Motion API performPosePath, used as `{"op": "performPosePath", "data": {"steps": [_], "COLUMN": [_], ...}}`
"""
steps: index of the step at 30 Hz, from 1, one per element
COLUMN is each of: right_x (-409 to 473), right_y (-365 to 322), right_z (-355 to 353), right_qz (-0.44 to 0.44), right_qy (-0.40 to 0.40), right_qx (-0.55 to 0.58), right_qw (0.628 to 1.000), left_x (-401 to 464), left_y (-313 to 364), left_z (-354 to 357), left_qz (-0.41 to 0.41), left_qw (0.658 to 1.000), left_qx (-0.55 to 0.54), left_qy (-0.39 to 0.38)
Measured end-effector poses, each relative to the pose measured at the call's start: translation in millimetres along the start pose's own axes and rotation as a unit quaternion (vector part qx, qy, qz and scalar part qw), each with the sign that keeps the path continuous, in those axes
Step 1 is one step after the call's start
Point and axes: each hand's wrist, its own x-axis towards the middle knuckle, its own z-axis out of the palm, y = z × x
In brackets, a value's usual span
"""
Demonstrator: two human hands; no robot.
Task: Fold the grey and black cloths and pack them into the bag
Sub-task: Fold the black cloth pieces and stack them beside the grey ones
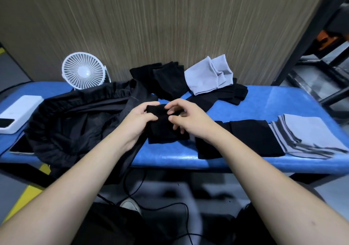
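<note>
while both hands, left hand (138,120) and right hand (186,119), pinch the black cloth (166,129), edges should be squared before creasing.

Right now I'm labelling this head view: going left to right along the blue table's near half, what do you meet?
White box → black bag → black cloth held in both hands → folded black stack → folded grey stack.

two hands (140,121), one bag (79,124), one fan (83,71)
</note>
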Motion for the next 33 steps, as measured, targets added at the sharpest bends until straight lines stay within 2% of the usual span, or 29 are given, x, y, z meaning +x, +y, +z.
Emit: {"op": "performPosePath", "data": {"steps": [3,5,7,12,17,21,26,33], "right_x": [5,4,2,3,2,2,-3,-22], "right_y": [4,3,1,5,1,1,-1,10], "right_z": [-10,-15,-17,-16,-16,-17,-29,-83], "right_qz": [-0.006,0.006,0.026,0.041,0.009,-0.003,0.026,0.055], "right_qy": [0.071,0.087,0.073,-0.021,-0.02,-0.011,0.039,0.085], "right_qx": [-0.051,-0.023,0.042,0.183,0.247,0.224,0.217,0.155], "right_qw": [0.996,0.996,0.996,0.982,0.969,0.975,0.975,0.983], "left_x": [-2,-4,-5,-8,-7,-6,-2,5], "left_y": [8,12,16,21,18,16,21,29], "left_z": [-3,-6,-9,-11,-9,-6,1,38], "left_qz": [0.005,0.009,0.017,0.027,0.032,0.052,0.055,0.024], "left_qw": [0.998,0.995,0.992,0.988,0.993,0.993,0.995,0.993], "left_qx": [-0.069,-0.104,-0.127,-0.147,-0.112,-0.102,-0.082,-0.043], "left_qy": [0.006,-0.004,-0.016,-0.039,0.001,0.014,-0.009,-0.109]}}
